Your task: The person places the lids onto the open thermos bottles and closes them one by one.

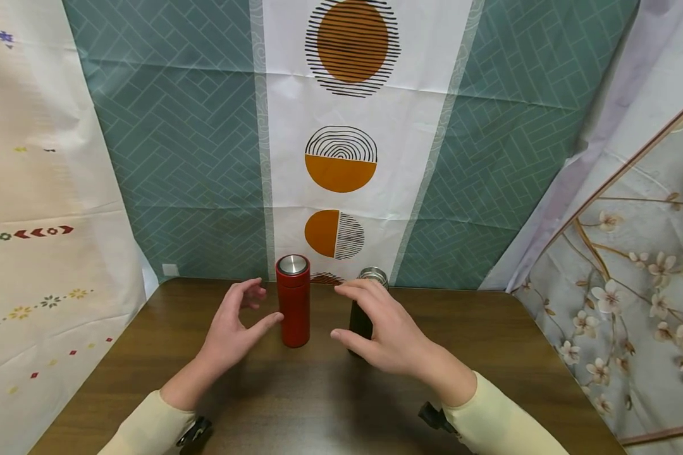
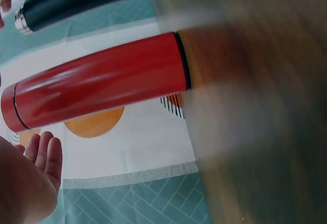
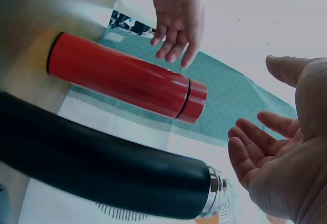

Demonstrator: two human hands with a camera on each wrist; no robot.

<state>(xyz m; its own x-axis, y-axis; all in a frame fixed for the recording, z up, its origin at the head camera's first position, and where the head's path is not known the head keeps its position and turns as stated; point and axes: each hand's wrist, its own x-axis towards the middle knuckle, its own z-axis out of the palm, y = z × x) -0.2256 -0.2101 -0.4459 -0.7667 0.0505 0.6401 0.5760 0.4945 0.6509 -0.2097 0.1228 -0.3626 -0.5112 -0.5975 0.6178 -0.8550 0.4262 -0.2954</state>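
A red thermos flask [image 1: 296, 309] with a steel-topped lid stands upright on the brown table. My left hand [image 1: 233, 332] is just left of it, fingers spread and loosely bent, holding nothing; in the right wrist view a gap shows between these fingers [image 3: 173, 45] and the flask. To the right stands a dark thermos flask [image 3: 112, 162], its threaded steel neck [image 3: 214, 191] bare at the top. My right hand [image 1: 387, 328] is in front of it in the head view and hides much of its body. That hand's fingers [image 3: 255, 137] are parted from the thumb and grip nothing.
The wooden table [image 1: 296, 404] reaches to a patterned cloth [image 1: 205, 158] hanging behind the flasks. A cream cloth [image 1: 45, 189] hangs at the left and a flowered cloth [image 1: 632, 303] at the right. Dark straps with devices [image 1: 196, 433] are on both wrists.
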